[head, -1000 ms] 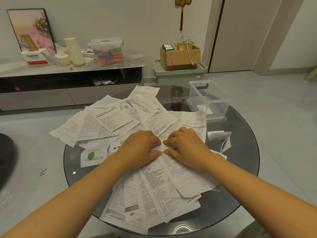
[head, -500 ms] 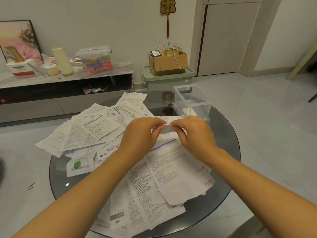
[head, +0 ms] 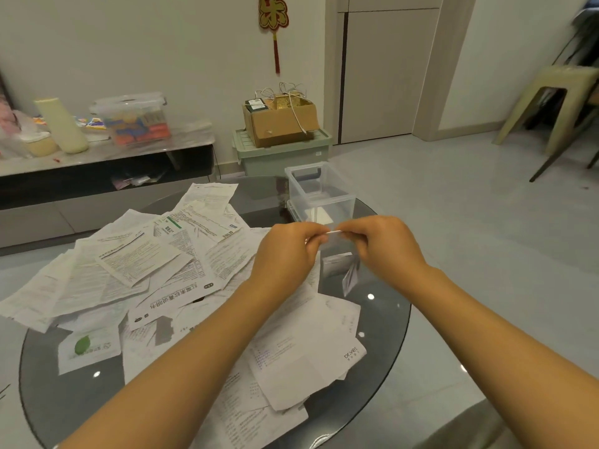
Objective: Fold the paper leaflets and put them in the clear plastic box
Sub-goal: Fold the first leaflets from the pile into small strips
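While both forearms reach in from the bottom of the frame, I see loose paper leaflets (head: 301, 361) spread over the round glass desk (head: 385, 319), most of them heaped toward the left and lower centre. One sheet at the lower left carries a green leaf mark (head: 82, 345). Above the pile, at mid-frame, my left hand (head: 285, 254) and right hand (head: 382, 244) meet with fingers curled, each pinching one end of a small folded leaflet (head: 334, 233) held edge-on between them, lifted clear of the desk. Just below the right hand, an already folded leaflet (head: 340, 267) sits on the glass. Right behind the hands, at the far edge of the desk, stands the clear plastic box (head: 319, 192), open at the top; I cannot tell what lies inside it. Beyond the desk, on the floor at upper centre, a cardboard box (head: 282, 124) rests on a pale green bin (head: 282, 153). At the upper left, a low shelf (head: 107, 153) carries a lidded clear tub (head: 133, 118) and a cream cylinder (head: 61, 124). A red ornament (head: 274, 14) hangs on the wall at the top, and a beige stool (head: 551, 105) stands at the upper right.
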`<act>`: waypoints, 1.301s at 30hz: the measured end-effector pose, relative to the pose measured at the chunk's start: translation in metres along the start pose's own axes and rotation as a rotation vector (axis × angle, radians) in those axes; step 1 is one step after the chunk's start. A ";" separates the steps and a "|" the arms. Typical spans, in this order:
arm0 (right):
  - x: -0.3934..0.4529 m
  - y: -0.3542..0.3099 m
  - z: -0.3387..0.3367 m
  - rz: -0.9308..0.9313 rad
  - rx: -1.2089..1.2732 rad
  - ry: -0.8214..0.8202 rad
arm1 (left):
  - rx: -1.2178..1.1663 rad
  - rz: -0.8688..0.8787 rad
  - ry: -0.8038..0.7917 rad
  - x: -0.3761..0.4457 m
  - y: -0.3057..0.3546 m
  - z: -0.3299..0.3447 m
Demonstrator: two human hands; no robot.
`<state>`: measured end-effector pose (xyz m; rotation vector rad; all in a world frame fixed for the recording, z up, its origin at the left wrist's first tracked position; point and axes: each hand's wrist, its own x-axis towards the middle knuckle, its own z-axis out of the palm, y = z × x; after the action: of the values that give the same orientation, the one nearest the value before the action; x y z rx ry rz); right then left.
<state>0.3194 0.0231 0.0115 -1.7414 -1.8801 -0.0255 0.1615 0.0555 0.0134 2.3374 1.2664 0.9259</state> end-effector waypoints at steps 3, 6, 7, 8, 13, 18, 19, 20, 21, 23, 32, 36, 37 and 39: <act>0.004 0.013 0.004 0.090 0.001 -0.069 | -0.040 -0.029 -0.063 0.003 0.000 0.013; 0.007 0.024 0.009 0.182 0.039 -0.147 | -0.074 -0.099 -0.105 0.008 -0.004 0.024; 0.008 0.026 0.011 0.203 0.057 -0.180 | -0.082 -0.127 -0.110 0.009 -0.006 0.027; 0.008 0.027 0.012 0.218 0.070 -0.212 | -0.094 -0.151 -0.119 0.010 -0.007 0.029; 0.009 0.031 0.015 0.241 0.091 -0.218 | -0.152 -0.195 -0.161 0.009 -0.012 0.032; 0.010 0.033 0.014 0.252 0.091 -0.129 | -0.177 -0.130 -0.002 0.008 -0.010 0.032; 0.009 0.034 0.013 0.257 0.083 -0.123 | -0.185 -0.111 -0.003 0.007 -0.009 0.031; 0.009 0.034 0.013 0.261 0.075 -0.118 | -0.192 -0.097 -0.032 0.007 -0.008 0.030; 0.009 0.035 0.012 0.268 0.069 -0.114 | -0.187 -0.089 -0.080 0.008 -0.009 0.029; 0.008 0.036 0.009 0.298 0.064 -0.095 | -0.148 -0.095 -0.187 0.008 -0.010 0.030; 0.001 0.034 -0.001 0.347 0.075 -0.051 | -0.165 -0.126 -0.419 0.005 0.000 0.032; 0.000 0.036 0.000 0.351 0.083 -0.061 | 0.125 -0.023 -0.429 0.000 0.003 0.043; 0.000 0.035 -0.001 0.351 0.084 -0.061 | 0.054 -0.046 -0.405 0.000 0.004 0.044; 0.000 0.034 0.000 0.344 0.087 -0.063 | -0.069 -0.105 -0.327 0.002 0.001 0.045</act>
<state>0.3507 0.0277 -0.0004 -1.9990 -1.5743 0.2414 0.1927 0.0576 -0.0184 2.2302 1.1879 0.5188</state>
